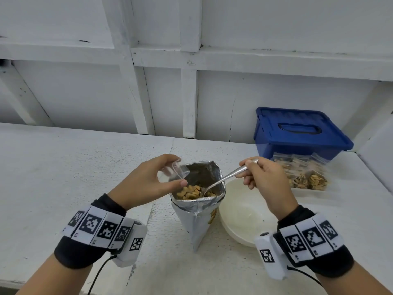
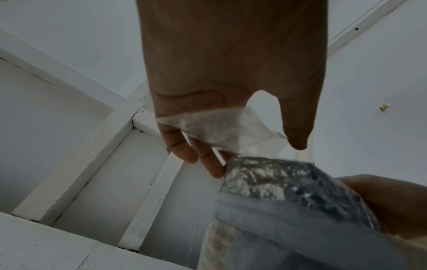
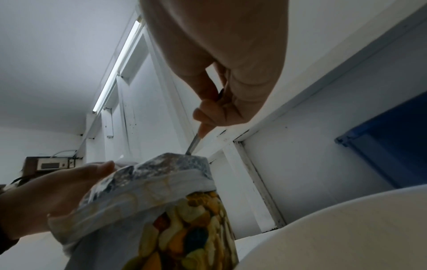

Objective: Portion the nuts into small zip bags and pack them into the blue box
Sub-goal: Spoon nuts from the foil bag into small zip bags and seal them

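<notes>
Head view shows us partway through: several filled zip bags lie on the table against the blue box, whose lid is on, so packing remains. Our left hand pinches an empty small zip bag between thumb and fingers, just above the open foil nut pouch. Our right hand grips a spoon, its bowl down among the nuts. An empty white bowl sits beside the pouch.

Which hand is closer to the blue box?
The right hand. It holds the spoon just in front-left of the blue box; the left hand is farther away, across the nut bag.
</notes>
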The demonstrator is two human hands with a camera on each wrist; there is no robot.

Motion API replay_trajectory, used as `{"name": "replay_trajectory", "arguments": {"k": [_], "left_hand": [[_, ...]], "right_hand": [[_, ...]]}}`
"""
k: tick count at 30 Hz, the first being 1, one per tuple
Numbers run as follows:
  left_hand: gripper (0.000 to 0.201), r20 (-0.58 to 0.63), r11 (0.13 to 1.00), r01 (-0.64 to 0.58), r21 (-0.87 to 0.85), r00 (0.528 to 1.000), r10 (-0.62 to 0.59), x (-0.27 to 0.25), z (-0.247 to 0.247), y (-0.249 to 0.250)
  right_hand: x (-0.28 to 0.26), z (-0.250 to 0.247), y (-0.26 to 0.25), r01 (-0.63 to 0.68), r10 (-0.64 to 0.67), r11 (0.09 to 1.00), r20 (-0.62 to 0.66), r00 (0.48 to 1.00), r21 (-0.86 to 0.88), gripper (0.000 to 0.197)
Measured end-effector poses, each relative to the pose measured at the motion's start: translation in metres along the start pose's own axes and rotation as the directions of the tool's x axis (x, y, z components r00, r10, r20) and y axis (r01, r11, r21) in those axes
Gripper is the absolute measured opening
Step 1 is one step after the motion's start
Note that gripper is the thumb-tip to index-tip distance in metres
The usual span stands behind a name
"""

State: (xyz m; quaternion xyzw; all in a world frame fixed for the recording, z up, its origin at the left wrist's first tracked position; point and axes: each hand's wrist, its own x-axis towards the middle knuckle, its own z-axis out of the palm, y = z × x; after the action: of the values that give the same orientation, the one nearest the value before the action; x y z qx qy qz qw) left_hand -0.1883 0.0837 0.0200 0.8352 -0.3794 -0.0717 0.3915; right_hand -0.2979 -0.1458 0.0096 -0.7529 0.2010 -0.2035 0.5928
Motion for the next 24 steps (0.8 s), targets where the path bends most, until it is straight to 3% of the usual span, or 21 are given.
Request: {"name": "replay_trajectory", "arguments": {"k": [11, 14, 24], "left_hand": [[0.101, 0.119, 0.944, -0.053, 0.326, 0.993, 0.015, 0.002, -0.010, 0.004], [0.089, 0.139, 0.922, -0.050, 0.384, 0.990, -0.005, 0.004, -0.007, 0.008], [0.086, 0.084, 0.950, -0.055, 0.307, 0.996, 0.031, 0.012, 0.010, 0.012]], "right_hand": [[0.010, -0.024, -0.014, 0.044, -0.033, 0.995, -0.127, 0.991, 0.084, 0.022], [0.013, -0.030, -0.020, 0.092, -0.078, 0.993, -0.170, 0.982, 0.078, 0.022], [0.014, -0.013, -0.035, 0.172, -0.164, 0.983, -0.111, 0.980, 0.062, 0.024]]}}
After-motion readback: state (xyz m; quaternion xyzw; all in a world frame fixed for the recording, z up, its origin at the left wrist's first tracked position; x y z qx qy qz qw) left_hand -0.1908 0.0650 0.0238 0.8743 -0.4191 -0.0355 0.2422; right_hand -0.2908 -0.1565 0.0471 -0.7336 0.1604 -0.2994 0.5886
